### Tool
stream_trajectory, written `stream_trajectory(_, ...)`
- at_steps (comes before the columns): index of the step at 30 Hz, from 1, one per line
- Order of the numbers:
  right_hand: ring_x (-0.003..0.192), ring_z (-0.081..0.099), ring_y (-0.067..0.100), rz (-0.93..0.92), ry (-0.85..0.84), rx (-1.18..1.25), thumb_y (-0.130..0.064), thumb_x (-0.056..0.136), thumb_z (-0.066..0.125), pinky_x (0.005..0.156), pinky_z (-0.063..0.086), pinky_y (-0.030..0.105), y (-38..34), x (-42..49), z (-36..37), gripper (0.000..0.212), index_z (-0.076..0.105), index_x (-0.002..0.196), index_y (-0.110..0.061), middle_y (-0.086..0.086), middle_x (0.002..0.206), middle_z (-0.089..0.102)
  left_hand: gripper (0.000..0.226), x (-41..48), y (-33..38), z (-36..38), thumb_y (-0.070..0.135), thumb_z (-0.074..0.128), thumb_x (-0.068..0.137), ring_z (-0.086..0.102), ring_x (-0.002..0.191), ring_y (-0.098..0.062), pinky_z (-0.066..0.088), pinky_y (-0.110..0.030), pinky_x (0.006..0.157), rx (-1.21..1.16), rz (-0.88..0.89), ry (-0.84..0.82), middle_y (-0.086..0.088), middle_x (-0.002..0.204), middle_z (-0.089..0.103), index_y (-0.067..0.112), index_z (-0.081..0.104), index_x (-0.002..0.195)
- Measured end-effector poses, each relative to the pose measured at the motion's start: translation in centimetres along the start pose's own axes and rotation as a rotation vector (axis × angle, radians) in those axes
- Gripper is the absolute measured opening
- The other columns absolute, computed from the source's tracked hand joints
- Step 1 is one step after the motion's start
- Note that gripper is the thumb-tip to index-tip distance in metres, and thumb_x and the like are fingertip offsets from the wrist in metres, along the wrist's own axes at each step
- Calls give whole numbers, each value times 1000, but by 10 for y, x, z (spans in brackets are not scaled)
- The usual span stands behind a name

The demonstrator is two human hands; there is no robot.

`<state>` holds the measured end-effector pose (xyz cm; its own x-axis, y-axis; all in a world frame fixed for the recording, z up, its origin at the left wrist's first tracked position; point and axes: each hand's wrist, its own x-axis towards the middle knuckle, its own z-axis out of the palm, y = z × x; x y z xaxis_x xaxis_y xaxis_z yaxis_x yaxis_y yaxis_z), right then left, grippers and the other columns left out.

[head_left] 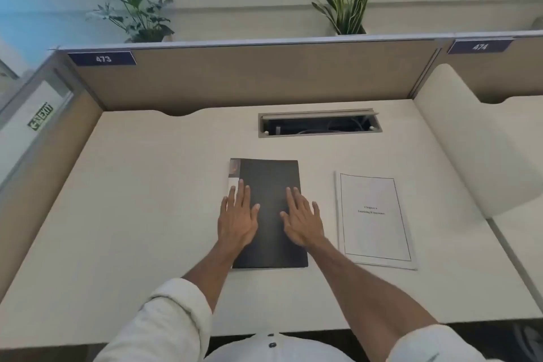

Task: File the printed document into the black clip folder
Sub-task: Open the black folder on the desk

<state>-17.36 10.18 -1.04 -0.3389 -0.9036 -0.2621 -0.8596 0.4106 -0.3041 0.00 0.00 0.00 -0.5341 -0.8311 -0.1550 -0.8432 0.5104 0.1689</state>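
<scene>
Both hands flat, fingers spread, palms down on the closed folder. Nothing gripped by either.

Left hand sits over the folder's left long edge, by the spine; fingertips reach onto a pale strip showing along that side. Right hand sits on the cover's right half, near the free edge.

Black clip folder: one, closed, lying flat mid-surface, long axis running from the near edge toward the far edge. Clip not visible from here, so I can't tell its state.

Printed document: one stack, face up, just beside the folder on its right, not touching it, a bare gap of surface between them. Long axis roughly parallel to the folder's, slightly skewed. Title text too small to read. Looks like several sheets, given the offset edges at its near right corner; can't count them.

Key relation: the document lies to the right of both hands, and the right hand is clearly the nearer one. My read: left hand pins or opens the cover at the spine side, right hand goes out sideways for the document. Cover needs to be opened first; filing not yet begun.

Also on the surface: one open cable slot toward the far edge, well clear of everything.
</scene>
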Motion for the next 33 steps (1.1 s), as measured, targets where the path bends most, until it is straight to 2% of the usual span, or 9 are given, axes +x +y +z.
stream_trajectory(5,138,47,32,183,35,-12,-35,99,62,106,46,54,8,-17,16,84,17,168,-16,8,156,40,68,-9,-10,8,50,21,115,16,167,-31,21,-50,134,-22,-132,-49,-5,183,-6,15,15,173)
stream_trajectory(9,126,52,32,323,102,97,-35,97,66,100,48,48,4,-20,15,51,48,139,-11,9,135,50,63,-11,-13,7,48,28,115,46,146,-38,48,-54,111,-71,-203,-119,-8,181,8,16,26,169)
stream_trajectory(12,124,53,33,396,96,210,-27,94,68,99,48,47,1,-17,16,45,50,131,-8,10,133,50,58,-14,-13,8,44,31,115,48,139,-40,53,-53,103,-100,-215,-126,-9,175,24,15,31,165)
stream_trajectory(16,129,49,34,518,22,469,-20,86,69,102,46,47,4,-7,13,52,48,132,-8,9,136,46,55,-14,-15,6,42,33,115,45,140,-40,55,-53,98,-142,-224,-141,-7,173,26,15,33,164)
stream_trajectory(21,126,54,29,664,16,829,-20,82,78,107,49,48,18,4,6,56,50,130,-16,5,137,51,50,-10,-16,4,40,36,115,47,140,-41,53,-55,102,-213,-237,-131,-9,170,32,15,41,159)
stream_trajectory(25,100,68,25,667,40,1144,-8,92,73,77,55,37,25,4,-5,53,40,131,-19,10,113,66,49,-5,-19,1,39,40,115,49,142,-42,48,-55,109,-272,-239,-136,-8,170,33,16,45,158)
stream_trajectory(29,101,74,27,621,94,1174,-8,92,75,85,61,39,28,8,-17,43,54,128,-17,10,112,73,48,-7,-24,-3,38,42,114,44,149,-39,48,-55,111,-320,-266,-123,-7,176,24,21,45,160)
stream_trajectory(32,91,75,23,529,191,1150,-21,96,71,87,63,41,22,9,-21,10,75,101,-14,2,100,79,48,-8,-28,-8,39,44,114,40,153,-36,49,-54,111,-349,-259,-103,-7,175,27,20,48,158)
stream_trajectory(33,82,69,24,494,235,1164,-28,98,67,79,59,41,17,8,-25,20,74,89,-12,-2,90,77,48,-8,-28,-11,41,43,114,42,152,-35,48,-54,112,-377,-253,-84,-7,175,29,19,51,156)
